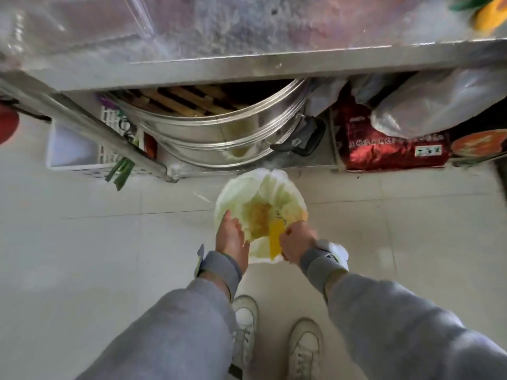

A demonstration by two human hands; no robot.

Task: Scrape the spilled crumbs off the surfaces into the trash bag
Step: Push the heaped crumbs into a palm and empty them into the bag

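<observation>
Trash bag down on the floor, mouth up, below the steel surface. My left hand, fingers straight, holds the rim open. My right hand grips the yellow scraper over the opening so crumbs drop inside.

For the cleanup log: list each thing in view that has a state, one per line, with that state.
trash bag: open, mouth spread, yellow crumbs inside
yellow scraper: held over the bag mouth
left hand: fingers straight, on the bag's rim
right hand: grips the scraper
steel steamer: uncovered, slatted rack showing, under the counter
red sack: lying under the counter
</observation>
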